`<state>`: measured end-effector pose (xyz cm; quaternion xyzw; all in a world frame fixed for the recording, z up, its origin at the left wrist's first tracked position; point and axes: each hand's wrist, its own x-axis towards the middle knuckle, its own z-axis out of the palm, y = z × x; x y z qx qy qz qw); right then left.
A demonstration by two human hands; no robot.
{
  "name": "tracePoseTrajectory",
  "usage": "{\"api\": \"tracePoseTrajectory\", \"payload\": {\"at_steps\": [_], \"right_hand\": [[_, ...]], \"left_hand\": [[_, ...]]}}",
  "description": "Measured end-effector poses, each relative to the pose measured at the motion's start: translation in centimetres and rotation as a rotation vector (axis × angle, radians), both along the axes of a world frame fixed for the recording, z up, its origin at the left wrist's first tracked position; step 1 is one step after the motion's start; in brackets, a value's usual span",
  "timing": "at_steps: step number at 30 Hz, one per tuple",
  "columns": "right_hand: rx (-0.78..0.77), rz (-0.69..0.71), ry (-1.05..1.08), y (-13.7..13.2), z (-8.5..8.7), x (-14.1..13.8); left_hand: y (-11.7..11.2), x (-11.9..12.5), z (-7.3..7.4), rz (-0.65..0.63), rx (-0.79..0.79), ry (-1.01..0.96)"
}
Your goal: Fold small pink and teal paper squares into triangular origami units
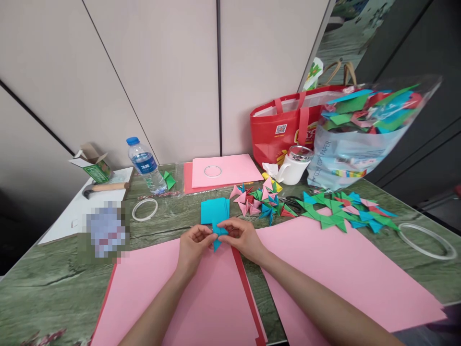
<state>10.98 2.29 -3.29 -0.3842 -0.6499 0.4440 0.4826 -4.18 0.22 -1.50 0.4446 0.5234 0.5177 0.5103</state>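
Between my two hands is a small piece of folded blue paper (217,245), pinched from both sides over the pink sheets. My left hand (193,244) grips its left side with thumb and fingers closed. From the right, my right hand (245,239) pinches the same piece, and my fingers cover part of it. Just beyond my fingertips lies a stack of blue paper squares (211,211). Under my hands spreads a pile of large pink sheets (173,298) with red sheets showing at its edges.
Folded paper pieces (248,199) lie behind my right hand, near scissors (293,204) and a green paper ring (326,211). A water bottle (146,166), tape roll (144,210) and hammer (106,188) are leftward. A white mug (293,166), red bag (277,129) and plastic bag (345,154) stand back right.
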Motion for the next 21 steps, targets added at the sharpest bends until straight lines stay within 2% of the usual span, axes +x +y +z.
{"api": "tracePoseTrajectory", "payload": {"at_steps": [6,10,13,16,19,21], "right_hand": [[-0.150,0.004,0.105,0.19,-0.16,-0.05],[-0.171,0.060,0.094,0.18,-0.40,-0.10],[-0.096,-0.007,0.005,0.06,-0.39,-0.11],[0.041,-0.059,-0.090,-0.08,-0.10,-0.04],[0.142,-0.081,-0.113,-0.15,0.13,0.02],[0.170,-0.093,-0.103,-0.16,0.17,0.02]], "left_hand": [[-0.06,-0.09,0.12,-0.046,-0.031,0.036],[-0.05,-0.12,0.01,-0.017,-0.017,0.061],[-0.09,-0.12,-0.26,-0.010,0.034,0.135],[-0.15,-0.19,-0.55,-0.009,0.185,0.275],[-0.20,-0.32,-0.56,0.002,0.314,0.399],[-0.22,-0.35,-0.39,-0.003,0.335,0.419]]}}
